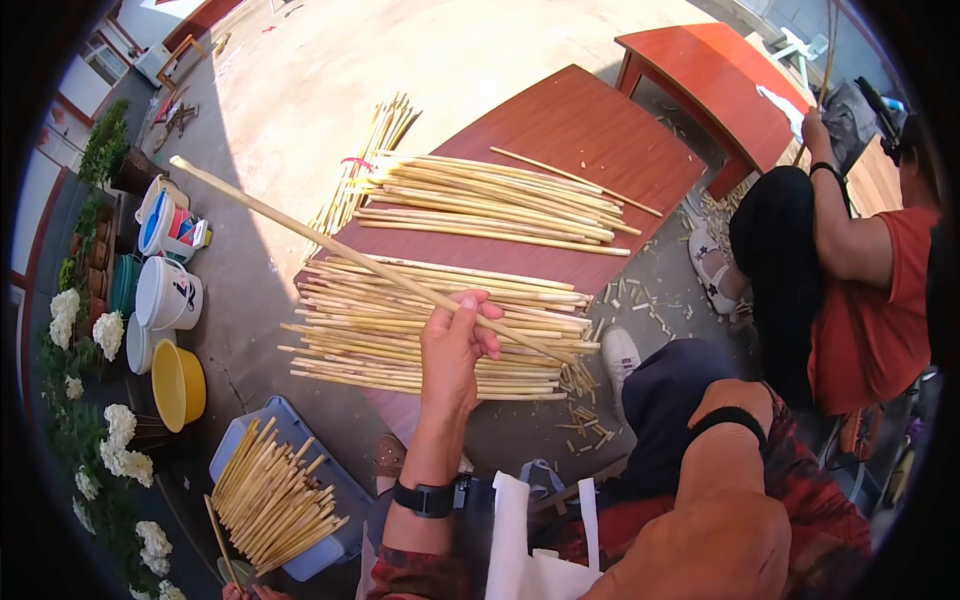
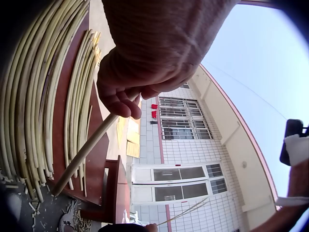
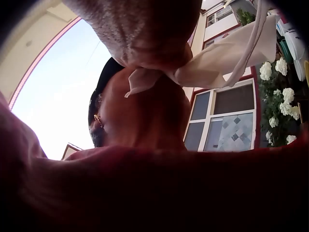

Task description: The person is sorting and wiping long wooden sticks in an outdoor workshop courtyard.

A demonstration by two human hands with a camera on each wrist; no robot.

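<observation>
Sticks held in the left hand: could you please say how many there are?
1: the stick slants through the left hand, over the piled sticks.

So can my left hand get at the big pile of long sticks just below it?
Probably, yes: your left hand looks close to the big pile, and nothing heavy covers it. Its fingers and thumb hold a single stick, though, which might need setting down first.

Your long stick [image 1: 300,224] looks like pale wood, matt and fairly smooth. Your counter [image 1: 560,115] has a smooth, red-brown wood look. The blue tray [image 1: 342,472] and yellow basin [image 1: 178,388] look plastic, the basin slightly glossy; you have matt white cloth [image 3: 212,65].
</observation>
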